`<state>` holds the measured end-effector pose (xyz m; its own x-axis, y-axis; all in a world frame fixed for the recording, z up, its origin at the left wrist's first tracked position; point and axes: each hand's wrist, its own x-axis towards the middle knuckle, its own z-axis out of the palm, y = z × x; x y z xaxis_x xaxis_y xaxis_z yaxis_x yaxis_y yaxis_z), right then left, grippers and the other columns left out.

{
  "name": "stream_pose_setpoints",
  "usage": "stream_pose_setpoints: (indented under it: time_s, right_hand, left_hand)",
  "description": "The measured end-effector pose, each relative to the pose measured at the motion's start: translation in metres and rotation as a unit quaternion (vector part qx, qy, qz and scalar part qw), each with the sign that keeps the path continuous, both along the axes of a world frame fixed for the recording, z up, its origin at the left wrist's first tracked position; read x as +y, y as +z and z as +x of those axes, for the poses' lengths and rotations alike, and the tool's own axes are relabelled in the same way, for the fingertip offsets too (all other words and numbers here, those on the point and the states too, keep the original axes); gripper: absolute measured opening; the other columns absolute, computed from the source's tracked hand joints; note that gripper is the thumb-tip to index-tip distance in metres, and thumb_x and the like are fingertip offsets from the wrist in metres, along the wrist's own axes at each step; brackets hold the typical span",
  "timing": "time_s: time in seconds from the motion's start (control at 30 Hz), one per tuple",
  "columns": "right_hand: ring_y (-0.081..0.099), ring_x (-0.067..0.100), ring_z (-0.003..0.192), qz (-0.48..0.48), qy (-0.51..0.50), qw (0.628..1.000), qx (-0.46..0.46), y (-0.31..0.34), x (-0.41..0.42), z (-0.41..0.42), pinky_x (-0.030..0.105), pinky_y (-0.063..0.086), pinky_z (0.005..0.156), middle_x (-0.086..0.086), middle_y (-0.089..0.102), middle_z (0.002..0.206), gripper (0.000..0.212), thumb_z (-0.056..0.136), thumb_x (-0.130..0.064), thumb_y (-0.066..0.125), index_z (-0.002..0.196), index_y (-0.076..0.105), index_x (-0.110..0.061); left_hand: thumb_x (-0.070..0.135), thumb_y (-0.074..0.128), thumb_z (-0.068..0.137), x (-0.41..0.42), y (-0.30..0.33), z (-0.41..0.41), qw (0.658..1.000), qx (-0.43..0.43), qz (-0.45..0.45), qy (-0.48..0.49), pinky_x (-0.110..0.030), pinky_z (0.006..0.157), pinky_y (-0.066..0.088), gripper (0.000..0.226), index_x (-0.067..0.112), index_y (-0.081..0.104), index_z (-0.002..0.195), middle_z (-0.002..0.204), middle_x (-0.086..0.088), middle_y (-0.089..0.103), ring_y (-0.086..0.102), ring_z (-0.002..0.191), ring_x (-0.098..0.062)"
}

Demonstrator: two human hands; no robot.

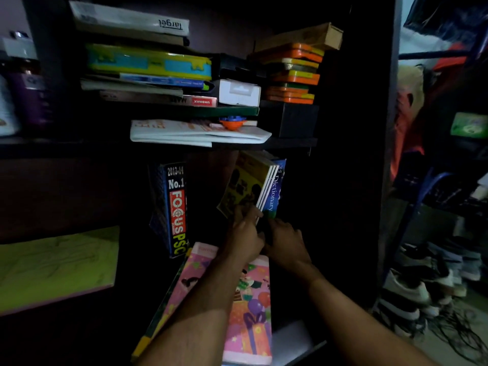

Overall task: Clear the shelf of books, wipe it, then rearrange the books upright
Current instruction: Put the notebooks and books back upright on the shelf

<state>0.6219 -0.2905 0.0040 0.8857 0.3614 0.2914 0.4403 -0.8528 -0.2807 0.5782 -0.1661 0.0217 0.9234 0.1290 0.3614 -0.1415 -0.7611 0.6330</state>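
Late stage, I judge: Focus PSC book [176,207] upright; left hand [247,237] fingers pinch leaning yellow books [249,184] beside Dictionary [274,191]; right hand [286,243] grip unclear; pink book [245,307] flat, near.

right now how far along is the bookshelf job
Late stage, it seems. Done: the Focus PSC book and blue Dictionary stand upright. In hand: both hands, left and right, set thin yellow books beside the Dictionary. Left: the pink book lying flat.
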Motion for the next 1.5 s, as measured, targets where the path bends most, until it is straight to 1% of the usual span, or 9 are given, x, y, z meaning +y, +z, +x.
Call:
stream_pose_setpoints:
  time_s: [0.23,0.4,0.57,0.73,0.9,1.1,1.23,1.43,1.5]
  right_hand:
    - [0.064,0.022,0.103,0.206,0.043,0.976,0.060,-0.002,-0.021,-0.070,0.026,0.044,0.081,0.004,0.068,0.111,0.017,0.101,-0.022,0.053,0.111,0.065,-0.014]
    - [0.062,0.014,0.096,0.259,0.010,0.960,0.105,-0.003,-0.031,-0.119,0.024,0.044,0.077,-0.002,0.067,0.108,0.046,0.096,-0.048,0.060,0.133,0.050,-0.023]
    - [0.067,0.014,0.091,0.228,-0.030,0.968,0.101,-0.005,-0.021,-0.148,0.029,0.051,0.074,-0.009,0.069,0.091,0.053,0.081,-0.064,0.070,0.120,0.059,-0.030]
    - [0.067,0.022,0.109,0.253,-0.020,0.957,0.143,-0.001,-0.018,-0.156,0.035,0.053,0.093,0.000,0.072,0.118,0.069,0.077,-0.067,0.071,0.130,0.061,-0.025]
    - [0.066,0.023,0.112,0.229,-0.032,0.963,0.140,0.000,-0.024,-0.157,0.034,0.052,0.092,0.001,0.068,0.125,0.074,0.079,-0.055,0.078,0.139,0.055,-0.018]
    - [0.069,0.014,0.083,0.304,-0.066,0.941,0.135,-0.004,-0.026,-0.153,0.028,0.054,0.068,0.001,0.072,0.096,0.042,0.078,-0.040,0.085,0.107,0.068,-0.014]
    - [0.064,0.014,0.071,0.362,-0.069,0.914,0.170,-0.003,-0.029,-0.148,0.019,0.044,0.053,0.006,0.070,0.083,0.023,0.083,-0.024,0.083,0.088,0.066,-0.009]
    - [0.065,0.018,0.074,0.463,-0.093,0.865,0.172,-0.003,-0.046,-0.139,0.027,0.049,0.063,0.007,0.072,0.086,0.013,0.099,-0.022,0.063,0.097,0.063,-0.009]
    - [0.061,0.016,0.074,0.496,-0.107,0.851,0.136,0.003,-0.051,-0.145,0.020,0.047,0.058,0.002,0.067,0.083,0.013,0.101,-0.022,0.060,0.100,0.062,-0.009]
  left_hand:
    - [0.005,0.060,0.087,0.000,0.029,-0.022,0.991,-0.118,-0.041,0.055,-0.034,0.080,0.046,0.016,0.015,0.058,0.099,0.111,-0.008,0.057,0.057,0.101,-0.029]
    - [0.025,0.069,0.088,0.042,0.057,-0.081,0.998,-0.056,0.013,0.001,-0.038,0.081,0.055,0.009,0.025,0.064,0.096,0.095,0.004,0.069,0.066,0.088,-0.020]
    - [0.075,0.054,0.075,0.105,-0.007,-0.197,0.986,0.130,0.048,0.095,-0.033,0.102,0.043,0.081,0.022,0.057,0.136,0.133,-0.008,0.059,0.054,0.124,-0.029]
    - [0.104,0.027,0.056,0.105,-0.018,-0.225,0.990,0.125,0.063,0.020,-0.032,0.105,0.040,0.116,0.028,0.059,0.137,0.132,0.005,0.057,0.052,0.123,-0.019]
    - [0.101,0.026,0.056,0.099,-0.012,-0.228,0.985,0.127,0.116,0.002,-0.029,0.103,0.037,0.111,0.033,0.059,0.137,0.136,0.009,0.054,0.049,0.125,-0.016]
    - [0.099,0.036,0.057,0.093,-0.010,-0.233,0.985,0.145,0.095,0.022,-0.035,0.115,0.030,0.118,0.037,0.030,0.157,0.157,0.002,0.038,0.032,0.145,-0.026]
    - [0.110,0.005,0.043,0.094,-0.012,-0.232,0.981,0.134,0.136,0.013,-0.032,0.110,0.032,0.131,0.045,0.034,0.153,0.144,0.010,0.041,0.037,0.135,-0.017]
    - [0.095,0.025,0.074,0.090,-0.013,-0.231,0.977,0.136,0.160,-0.020,-0.038,0.118,0.012,0.089,0.050,0.034,0.150,0.164,0.023,0.013,0.011,0.151,-0.007]
    - [0.098,0.023,0.070,0.090,-0.013,-0.232,0.975,0.133,0.175,-0.028,-0.034,0.117,0.012,0.095,0.050,0.031,0.151,0.163,0.026,0.013,0.010,0.150,-0.003]
